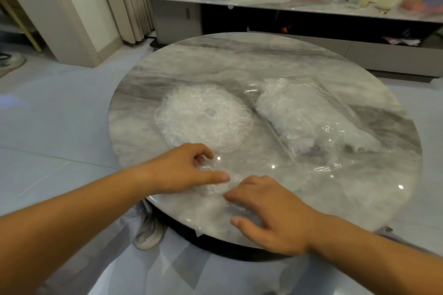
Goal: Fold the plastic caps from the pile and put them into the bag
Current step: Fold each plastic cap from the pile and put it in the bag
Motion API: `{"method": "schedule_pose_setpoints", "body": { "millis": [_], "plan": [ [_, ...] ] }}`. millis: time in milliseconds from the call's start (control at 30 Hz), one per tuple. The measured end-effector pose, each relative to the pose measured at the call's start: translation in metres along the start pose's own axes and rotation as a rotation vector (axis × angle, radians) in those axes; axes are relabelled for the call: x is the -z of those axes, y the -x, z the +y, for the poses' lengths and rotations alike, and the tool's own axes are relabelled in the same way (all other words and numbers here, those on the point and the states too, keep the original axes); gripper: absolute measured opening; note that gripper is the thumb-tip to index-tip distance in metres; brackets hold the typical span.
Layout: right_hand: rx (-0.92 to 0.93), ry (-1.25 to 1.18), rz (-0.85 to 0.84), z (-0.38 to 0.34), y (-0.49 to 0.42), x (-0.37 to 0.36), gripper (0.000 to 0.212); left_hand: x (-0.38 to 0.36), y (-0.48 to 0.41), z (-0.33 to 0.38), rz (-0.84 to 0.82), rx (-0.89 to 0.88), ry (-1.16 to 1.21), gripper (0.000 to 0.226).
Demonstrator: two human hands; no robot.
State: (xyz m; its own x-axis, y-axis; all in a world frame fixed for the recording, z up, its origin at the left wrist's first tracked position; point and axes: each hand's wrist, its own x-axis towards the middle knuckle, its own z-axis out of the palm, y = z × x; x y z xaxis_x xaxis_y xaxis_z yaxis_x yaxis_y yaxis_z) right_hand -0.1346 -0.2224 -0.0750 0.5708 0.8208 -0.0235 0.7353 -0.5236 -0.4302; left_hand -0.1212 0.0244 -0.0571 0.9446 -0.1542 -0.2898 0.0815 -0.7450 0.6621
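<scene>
My left hand [189,167] and right hand [271,208], side by side, both pinched the cap [213,187], which lay near-left of the diagonally lying bag [311,117], my right hand nearer it.

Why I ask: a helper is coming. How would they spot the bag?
On the round marble table, look right of the round pile of caps. The bag is the long clear pouch lying diagonally, stuffed with plastic, a small label at its far end.
</scene>
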Motion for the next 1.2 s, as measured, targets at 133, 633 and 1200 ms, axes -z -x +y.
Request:
{"method": "schedule_pose_setpoints", "body": {
  "millis": [133,633,1200],
  "plan": [
    [0.050,0.110,-0.017,-0.001,0.004,-0.003,0.046,-0.011,-0.005,0.008,0.075,0.080,-0.190,0.078],
    [0.012,0.184,0.151,-0.010,0.005,-0.001,0.035,-0.026,-0.007,0.000,0.242,0.107,-0.151,0.045],
    [0.005,0.080,-0.018,-0.004,-0.002,-0.010,0.044,-0.019,-0.001,0.016,-0.022,0.363,0.698,0.031]
  ]
}}
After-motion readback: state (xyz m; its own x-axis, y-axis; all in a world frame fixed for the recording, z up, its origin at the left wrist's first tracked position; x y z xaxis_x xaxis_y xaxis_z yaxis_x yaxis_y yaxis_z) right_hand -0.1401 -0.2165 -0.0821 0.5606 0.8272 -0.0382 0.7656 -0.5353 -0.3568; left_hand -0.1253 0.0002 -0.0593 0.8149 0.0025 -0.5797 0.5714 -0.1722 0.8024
